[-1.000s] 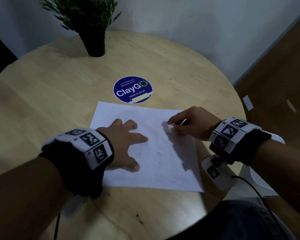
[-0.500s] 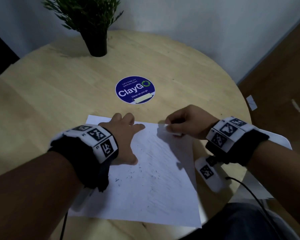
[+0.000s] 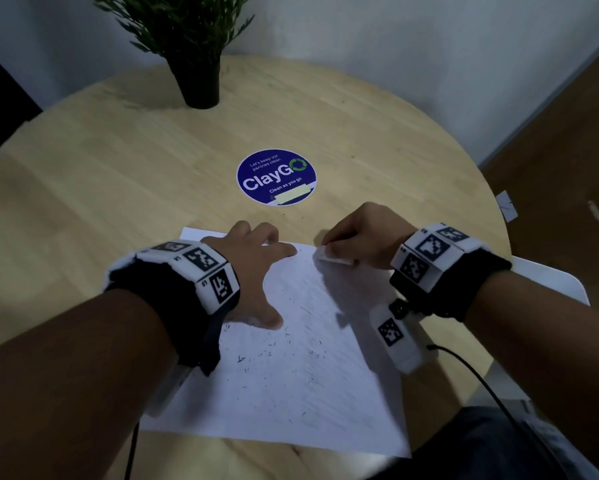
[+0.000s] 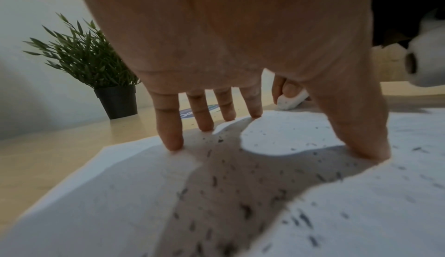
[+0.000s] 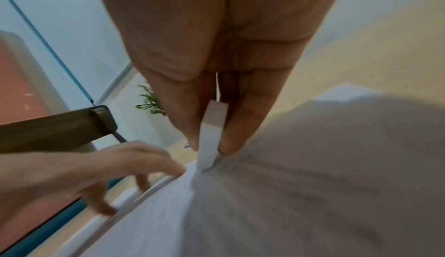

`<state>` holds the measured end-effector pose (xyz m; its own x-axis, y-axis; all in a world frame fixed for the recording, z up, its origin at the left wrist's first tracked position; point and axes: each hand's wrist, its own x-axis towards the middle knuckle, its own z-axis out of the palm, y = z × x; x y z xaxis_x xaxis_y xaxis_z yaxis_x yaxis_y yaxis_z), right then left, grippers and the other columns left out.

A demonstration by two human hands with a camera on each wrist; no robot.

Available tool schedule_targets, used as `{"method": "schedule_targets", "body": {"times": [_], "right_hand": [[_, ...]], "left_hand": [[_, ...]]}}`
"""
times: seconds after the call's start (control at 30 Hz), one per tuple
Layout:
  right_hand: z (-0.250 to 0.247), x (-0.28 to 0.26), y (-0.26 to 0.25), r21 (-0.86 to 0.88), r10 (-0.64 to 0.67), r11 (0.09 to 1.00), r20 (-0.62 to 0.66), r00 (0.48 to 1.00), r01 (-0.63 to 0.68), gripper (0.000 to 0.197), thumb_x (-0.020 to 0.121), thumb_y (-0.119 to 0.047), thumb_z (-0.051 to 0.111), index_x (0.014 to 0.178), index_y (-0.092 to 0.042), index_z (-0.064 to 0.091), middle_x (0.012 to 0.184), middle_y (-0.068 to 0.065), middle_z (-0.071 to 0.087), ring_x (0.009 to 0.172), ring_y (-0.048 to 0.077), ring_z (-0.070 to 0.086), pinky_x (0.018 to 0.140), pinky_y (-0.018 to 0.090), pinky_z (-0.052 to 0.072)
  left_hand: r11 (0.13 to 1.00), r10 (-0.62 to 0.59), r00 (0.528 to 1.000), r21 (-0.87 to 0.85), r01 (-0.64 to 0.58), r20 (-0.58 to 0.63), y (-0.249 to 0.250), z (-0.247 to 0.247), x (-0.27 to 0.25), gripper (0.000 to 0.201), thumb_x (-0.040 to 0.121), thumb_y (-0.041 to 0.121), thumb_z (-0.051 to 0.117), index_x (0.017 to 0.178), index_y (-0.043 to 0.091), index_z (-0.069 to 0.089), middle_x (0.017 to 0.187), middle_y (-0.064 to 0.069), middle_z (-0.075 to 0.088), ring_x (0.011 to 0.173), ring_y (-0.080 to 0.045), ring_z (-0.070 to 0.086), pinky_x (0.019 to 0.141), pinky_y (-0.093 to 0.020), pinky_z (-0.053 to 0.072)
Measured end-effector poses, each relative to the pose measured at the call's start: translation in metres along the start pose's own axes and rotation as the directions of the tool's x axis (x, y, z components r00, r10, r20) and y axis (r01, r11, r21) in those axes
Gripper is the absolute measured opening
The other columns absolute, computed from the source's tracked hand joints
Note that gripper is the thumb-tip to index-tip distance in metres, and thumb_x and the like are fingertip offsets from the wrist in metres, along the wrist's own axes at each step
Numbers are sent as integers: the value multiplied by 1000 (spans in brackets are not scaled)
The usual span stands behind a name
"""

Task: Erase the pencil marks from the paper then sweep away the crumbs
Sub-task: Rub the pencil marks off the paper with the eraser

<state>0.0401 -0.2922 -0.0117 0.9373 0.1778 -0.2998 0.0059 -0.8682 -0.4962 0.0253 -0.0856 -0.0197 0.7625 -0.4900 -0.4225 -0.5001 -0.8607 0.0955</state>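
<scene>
Now the left hand (image 3: 256,271) lies flat with fingers (image 4: 168,127) splayed, pinning the flimsy, slide-prone paper (image 3: 291,393) near its far edge, while the right hand (image 3: 363,237) pinches the small soft eraser (image 5: 211,137)

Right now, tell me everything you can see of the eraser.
The eraser is a small white block, flat-sided, matte and rubbery-looking, its tip rounded and lightly speckled grey. The right hand pinches it between thumb and fingers, tilted, its tip pressed on the far right corner of the paper. The left hand lies flat on the paper beside it, not touching it. Dark crumbs lie scattered nearer the person.
</scene>
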Motion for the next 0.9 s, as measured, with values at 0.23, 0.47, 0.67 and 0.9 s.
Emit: {"method": "schedule_targets", "body": {"times": [0.23,0.47,0.67,0.9], "right_hand": [[-1,3,-3,13,32,999,-30,999,-31,7,78,-28,69,76,-27,75,53,-21,61,58,-2,53,55,14,43],[-15,5,-6,-65,44,997,-67,997,-48,10,80,-20,66,74,-24,74,54,-12,61,61,7,53,45,5,35],[-3,-9,-3,36,-8,999,126,992,4,7,79,-23,68,78,-26,75,49,-17,59,45,-5,50,62,19,45],[-3,-5,12,71,76,994,14,997,-77,8,79,-34,72,83,-28,76,47,-30,55,54,-10,52,59,15,40]], "left_hand": [[999,11,1000,47,-11,0,-2,4,2,97,69,69,62,146,46,8,143,20,10,130,-10,18,78,-29,33],[995,20,1000,97,-21,10,-3,7,2,96,70,70,58,145,47,5,143,17,9,130,-12,17,78,-30,34],[988,-6,998,155,-4,63,4,-4,11,105,64,65,63,145,52,-3,134,8,17,122,-18,23,78,-34,35],[982,-22,993,191,-1,119,7,-11,18,113,59,70,65,143,57,-8,129,3,21,116,-21,27,77,-36,37]]}}
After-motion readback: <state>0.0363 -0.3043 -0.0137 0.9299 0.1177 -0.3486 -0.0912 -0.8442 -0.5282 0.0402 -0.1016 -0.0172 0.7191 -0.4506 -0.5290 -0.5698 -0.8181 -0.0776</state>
